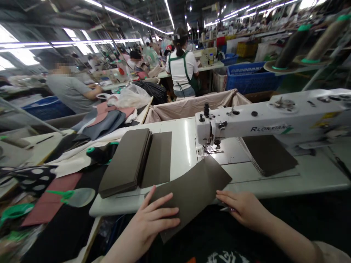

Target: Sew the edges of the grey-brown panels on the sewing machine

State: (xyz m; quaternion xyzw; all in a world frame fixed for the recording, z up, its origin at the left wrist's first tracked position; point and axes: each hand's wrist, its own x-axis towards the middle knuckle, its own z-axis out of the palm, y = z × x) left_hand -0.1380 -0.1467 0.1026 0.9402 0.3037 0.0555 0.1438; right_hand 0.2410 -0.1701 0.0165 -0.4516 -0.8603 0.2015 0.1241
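A dark brown-grey rectangular panel [192,186] lies aslant over the front edge of the sewing table, its far corner close to the presser foot of the sewing machine [212,142]. My left hand [153,223] holds its near left end, fingers spread across the top and thumb hidden. At the panel's right edge is my right hand [244,208], fingertips touching or almost touching it. Small thread snips [226,209] are tucked in the curled fingers of that hand, a pointed metal tip showing. A thick stack of like panels [126,160] sits left, beside a flat panel [157,159].
Under the machine arm rests another pile of panels [268,153]. Cloth pieces, a black thread cone [101,152] and a green-capped translucent bottle [79,197] crowd the left side. A cloth-lined bin [192,106] stands behind the table. Co-workers sit farther back, near a blue crate [246,76].
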